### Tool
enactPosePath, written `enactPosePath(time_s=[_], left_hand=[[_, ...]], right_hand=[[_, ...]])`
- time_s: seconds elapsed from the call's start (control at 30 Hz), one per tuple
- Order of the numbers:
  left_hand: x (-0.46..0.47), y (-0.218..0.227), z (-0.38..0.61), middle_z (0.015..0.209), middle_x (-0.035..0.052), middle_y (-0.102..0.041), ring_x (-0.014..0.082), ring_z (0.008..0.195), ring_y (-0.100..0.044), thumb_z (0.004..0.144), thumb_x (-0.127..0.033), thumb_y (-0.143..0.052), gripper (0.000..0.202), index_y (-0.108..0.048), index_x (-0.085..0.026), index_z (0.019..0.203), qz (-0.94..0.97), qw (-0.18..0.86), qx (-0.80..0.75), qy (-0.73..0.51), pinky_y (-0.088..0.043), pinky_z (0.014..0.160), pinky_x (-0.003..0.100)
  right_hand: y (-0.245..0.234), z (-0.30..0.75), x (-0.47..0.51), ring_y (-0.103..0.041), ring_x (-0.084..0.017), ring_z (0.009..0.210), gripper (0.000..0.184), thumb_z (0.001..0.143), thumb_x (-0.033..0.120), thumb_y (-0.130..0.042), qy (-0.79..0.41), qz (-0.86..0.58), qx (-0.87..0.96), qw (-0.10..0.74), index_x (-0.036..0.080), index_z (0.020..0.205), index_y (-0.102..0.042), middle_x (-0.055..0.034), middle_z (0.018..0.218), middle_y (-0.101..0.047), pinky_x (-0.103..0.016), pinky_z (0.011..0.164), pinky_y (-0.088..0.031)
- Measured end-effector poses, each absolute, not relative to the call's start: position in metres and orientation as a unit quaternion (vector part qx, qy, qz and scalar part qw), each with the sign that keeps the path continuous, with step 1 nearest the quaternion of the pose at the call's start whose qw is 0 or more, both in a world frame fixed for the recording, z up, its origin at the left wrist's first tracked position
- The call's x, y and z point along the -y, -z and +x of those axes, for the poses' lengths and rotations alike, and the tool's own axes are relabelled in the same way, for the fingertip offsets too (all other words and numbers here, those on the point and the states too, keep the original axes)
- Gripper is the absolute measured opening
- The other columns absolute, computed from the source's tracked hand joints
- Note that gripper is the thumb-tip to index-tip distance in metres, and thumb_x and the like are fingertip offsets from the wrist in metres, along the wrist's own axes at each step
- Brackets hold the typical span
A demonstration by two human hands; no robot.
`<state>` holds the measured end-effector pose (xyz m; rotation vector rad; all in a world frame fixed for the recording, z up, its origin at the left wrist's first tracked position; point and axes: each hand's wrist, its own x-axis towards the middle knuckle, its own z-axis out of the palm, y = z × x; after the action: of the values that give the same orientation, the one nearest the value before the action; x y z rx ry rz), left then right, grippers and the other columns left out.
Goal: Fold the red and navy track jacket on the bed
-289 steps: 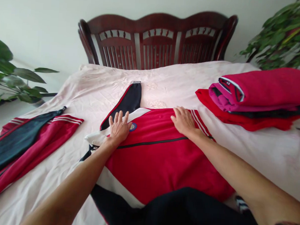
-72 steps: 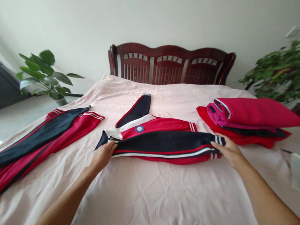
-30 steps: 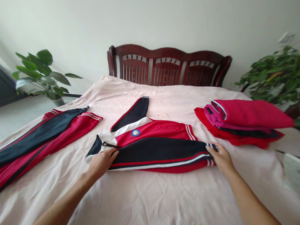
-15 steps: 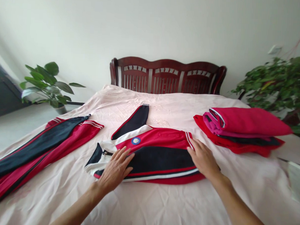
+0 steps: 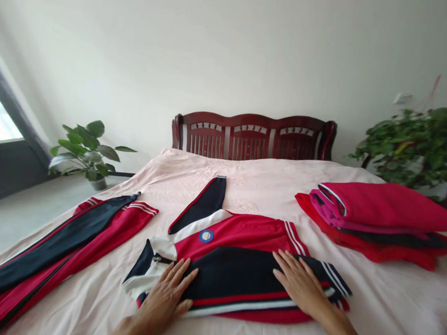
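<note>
A red, navy and white track jacket [image 5: 238, 237] lies partly folded in the middle of the bed, a navy sleeve laid across its front and another sleeve [image 5: 203, 201] pointing toward the headboard. My left hand [image 5: 166, 298] rests flat, fingers spread, on the jacket's left end near the collar. My right hand [image 5: 300, 284] lies flat on the navy sleeve near its striped cuff. Neither hand grips anything.
A pale pink sheet [image 5: 267, 184] covers the bed. A second red and navy garment [image 5: 61, 239] is spread at the left. A stack of folded red and magenta clothes [image 5: 377, 218] sits at the right. A dark wooden headboard [image 5: 254, 137] and potted plants [image 5: 87, 151] stand behind.
My hands let go of the folded sleeve's ends and moved inward to lie flat on the jacket. The view has tilted up, so the jacket sits lower in frame.
</note>
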<state>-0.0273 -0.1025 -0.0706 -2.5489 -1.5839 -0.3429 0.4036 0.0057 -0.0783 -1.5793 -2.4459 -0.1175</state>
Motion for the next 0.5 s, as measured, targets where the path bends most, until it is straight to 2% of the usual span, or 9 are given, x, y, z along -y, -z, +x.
enactPosePath(time_s=[0.07,0.13,0.2,0.33,0.43,0.5], left_hand=[[0.096,0.065,-0.020,0.154,0.0033,-0.047,0.0272,0.138,-0.048,0.097,-0.049,-0.048,0.053,-0.042,-0.040,0.148,-0.830,0.044,0.542,0.127,-0.044,0.113,0.049],[0.086,0.056,-0.009,0.152,0.0017,-0.049,0.0257,0.138,-0.048,0.099,-0.043,-0.044,0.046,-0.048,-0.038,0.145,-0.823,0.029,0.549,0.142,-0.043,0.114,0.049],[0.072,0.048,0.004,0.155,0.0008,-0.045,0.0259,0.141,-0.044,0.100,-0.042,-0.043,0.048,-0.044,-0.038,0.147,-0.834,0.022,0.531,0.152,-0.040,0.116,0.051],[0.038,0.051,0.017,0.160,0.0036,-0.036,0.0307,0.147,-0.032,0.096,-0.050,-0.048,0.061,-0.031,-0.038,0.153,-0.846,0.011,0.515,0.133,-0.033,0.118,0.057],[0.016,0.062,0.008,0.160,0.0071,-0.035,0.0335,0.147,-0.032,0.095,-0.053,-0.049,0.061,-0.036,-0.037,0.152,-0.812,-0.017,0.572,0.112,-0.034,0.116,0.059],[0.002,0.061,-0.003,0.157,0.0063,-0.041,0.0323,0.145,-0.037,0.094,-0.050,-0.051,0.056,-0.045,-0.037,0.147,-0.785,-0.047,0.606,0.117,-0.033,0.116,0.057]], right_hand=[[0.068,0.390,-0.013,-0.050,-0.032,0.134,0.048,0.096,0.044,-0.037,0.031,-0.559,0.822,0.102,0.028,0.133,-0.063,-0.0093,0.142,-0.059,-0.058,0.111,-0.035],[0.055,0.367,-0.021,-0.048,-0.033,0.136,0.051,0.097,0.046,-0.036,0.024,-0.566,0.817,0.103,0.023,0.134,-0.062,-0.0125,0.142,-0.058,-0.059,0.112,-0.033],[0.042,0.338,-0.032,-0.043,-0.032,0.140,0.055,0.098,0.050,-0.036,0.010,-0.547,0.829,0.119,0.021,0.139,-0.057,-0.0131,0.147,-0.053,-0.058,0.115,-0.030],[0.033,0.296,-0.055,-0.034,-0.027,0.146,0.055,0.100,0.051,-0.035,-0.031,-0.470,0.875,0.110,0.026,0.147,-0.048,-0.0084,0.155,-0.042,-0.054,0.119,-0.025],[0.050,0.295,-0.071,-0.030,-0.028,0.147,0.057,0.098,0.051,-0.039,-0.028,-0.479,0.874,0.083,0.026,0.149,-0.044,-0.0082,0.158,-0.036,-0.055,0.119,-0.025],[0.065,0.302,-0.078,-0.028,-0.030,0.148,0.060,0.097,0.052,-0.042,-0.007,-0.501,0.860,0.100,0.026,0.150,-0.043,-0.0089,0.159,-0.034,-0.055,0.119,-0.025]])
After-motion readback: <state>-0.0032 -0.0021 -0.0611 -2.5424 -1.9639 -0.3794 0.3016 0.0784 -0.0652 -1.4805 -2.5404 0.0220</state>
